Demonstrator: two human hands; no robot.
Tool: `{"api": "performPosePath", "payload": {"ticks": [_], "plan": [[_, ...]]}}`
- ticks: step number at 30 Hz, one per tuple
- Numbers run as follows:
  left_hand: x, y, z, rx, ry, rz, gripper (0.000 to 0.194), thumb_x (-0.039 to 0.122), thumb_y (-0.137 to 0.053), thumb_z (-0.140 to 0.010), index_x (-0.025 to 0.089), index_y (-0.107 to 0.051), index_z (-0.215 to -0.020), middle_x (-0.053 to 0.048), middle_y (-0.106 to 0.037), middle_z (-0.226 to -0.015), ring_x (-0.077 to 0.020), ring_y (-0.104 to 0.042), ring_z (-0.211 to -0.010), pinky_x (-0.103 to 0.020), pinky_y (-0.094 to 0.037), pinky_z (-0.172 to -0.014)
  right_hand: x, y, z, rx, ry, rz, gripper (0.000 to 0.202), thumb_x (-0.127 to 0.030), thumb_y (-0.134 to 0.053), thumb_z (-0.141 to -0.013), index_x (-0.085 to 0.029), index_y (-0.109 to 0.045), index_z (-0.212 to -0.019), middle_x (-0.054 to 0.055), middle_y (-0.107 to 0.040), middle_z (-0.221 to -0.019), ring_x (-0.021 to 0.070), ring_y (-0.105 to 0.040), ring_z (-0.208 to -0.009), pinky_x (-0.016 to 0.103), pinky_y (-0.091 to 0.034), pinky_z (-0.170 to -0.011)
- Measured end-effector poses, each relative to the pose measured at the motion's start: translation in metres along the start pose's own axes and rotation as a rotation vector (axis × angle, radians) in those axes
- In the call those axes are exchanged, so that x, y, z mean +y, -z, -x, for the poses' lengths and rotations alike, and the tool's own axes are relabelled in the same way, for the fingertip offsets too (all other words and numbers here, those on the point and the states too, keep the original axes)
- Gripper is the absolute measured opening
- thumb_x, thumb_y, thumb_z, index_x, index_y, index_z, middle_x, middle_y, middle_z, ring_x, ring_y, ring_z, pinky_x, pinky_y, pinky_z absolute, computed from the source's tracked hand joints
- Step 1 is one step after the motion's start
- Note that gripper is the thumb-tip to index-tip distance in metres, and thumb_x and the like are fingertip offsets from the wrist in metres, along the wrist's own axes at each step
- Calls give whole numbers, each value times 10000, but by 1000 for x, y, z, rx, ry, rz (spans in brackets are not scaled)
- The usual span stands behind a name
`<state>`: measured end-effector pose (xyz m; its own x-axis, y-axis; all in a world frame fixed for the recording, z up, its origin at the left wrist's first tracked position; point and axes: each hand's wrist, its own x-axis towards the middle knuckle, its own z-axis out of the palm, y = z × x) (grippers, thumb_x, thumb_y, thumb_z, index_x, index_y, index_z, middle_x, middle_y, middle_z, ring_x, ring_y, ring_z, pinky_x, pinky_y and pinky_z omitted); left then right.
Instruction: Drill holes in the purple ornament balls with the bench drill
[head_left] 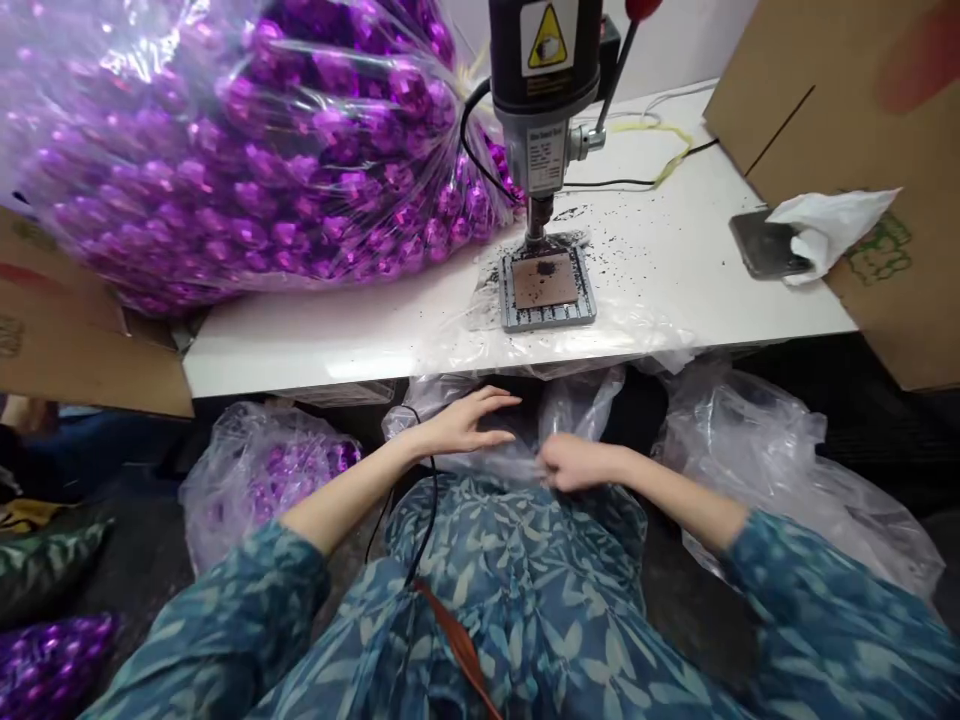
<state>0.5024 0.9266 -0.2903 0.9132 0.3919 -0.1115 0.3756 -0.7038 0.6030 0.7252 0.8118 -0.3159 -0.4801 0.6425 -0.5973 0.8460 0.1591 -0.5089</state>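
Over my lap, just below the table's front edge, my left hand (469,422) hovers with its fingers stretched out and nothing visible in it. My right hand (577,462) is closed in a pinch on clear plastic film (577,405), which hangs from the table edge and lies across my lap. Beyond both hands stands a small bench press (547,150) with a warning label and a red-knobbed lever. Under its spindle, a brown plate (545,280) rests on the slotted grey base (551,318), with dark crumbs scattered around.
A large clear bag of shiny purple balls (300,160) fills the table's left. Cardboard boxes (840,100) flank the table. A phone (765,245) lies at right beside a white tissue (832,230). Plastic bags hang below at left (255,480) and right (772,450).
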Motion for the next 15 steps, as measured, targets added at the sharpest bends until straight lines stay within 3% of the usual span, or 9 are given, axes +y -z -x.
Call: {"api": "performPosePath", "payload": {"ticks": [2,4,5,7,10,13,15], "plan": [[-4,-14,-19,-353,115,44,681,498,-827,-761,214,-663,-1358,-134,-654,-1431,-309,-591,-1352,-420,-448,-1141,-7,-14,33,-61,21,-17,375,-470,-619,-925,-105,-645,-1006,42,-660,-974,95,-621,-922,293,-574,-870],[-11,-28,-27,-574,238,75,586,489,-840,-716,171,-757,-1201,-128,-762,-1241,-317,-692,-1182,-389,-498,-1044,-8,-22,60,-43,-10,-40,364,-464,-623,-921,-102,-637,-959,42,-650,-958,88,-601,-896,288,-558,-863],[-14,-33,-27,-621,275,91,472,471,-824,-722,164,-799,-1080,-111,-804,-1103,-298,-735,-1057,-355,-525,-967,-7,-25,72,-12,-39,-52,359,-458,-613,-926,-100,-633,-943,50,-648,-981,86,-592,-896,288,-549,-869],[-19,-34,-23,-605,285,110,275,420,-801,-733,192,-825,-885,-68,-821,-896,-258,-758,-877,-299,-536,-848,-5,-26,89,59,-99,-76,340,-430,-577,-943,-94,-634,-943,75,-646,-1048,83,-577,-890,284,-527,-874],[-15,-12,-12,-474,237,175,141,359,-828,-699,263,-824,-801,-17,-810,-799,-227,-756,-792,-257,-525,-784,-6,-22,107,86,-138,-99,321,-397,-527,-949,-110,-656,-1013,95,-671,-991,92,-576,-812,255,-473,-805],[6,28,6,-260,181,389,267,420,-835,-730,277,-836,-955,-22,-824,-928,-230,-767,-869,-255,-539,-806,-8,-17,112,63,-139,-96,380,-479,-480,-952,-165,-656,-1073,82,-696,-888,131,-618,-781,236,-412,-725],[24,52,22,-110,167,525,374,475,-841,-744,267,-826,-1055,-38,-817,-1062,-253,-761,-999,-280,-550,-896,-6,-12,109,92,-163,-86,469,-544,-448,-954,-170,-631,-1171,98,-716,-947,171,-657,-850,242,-421,-737]]}}
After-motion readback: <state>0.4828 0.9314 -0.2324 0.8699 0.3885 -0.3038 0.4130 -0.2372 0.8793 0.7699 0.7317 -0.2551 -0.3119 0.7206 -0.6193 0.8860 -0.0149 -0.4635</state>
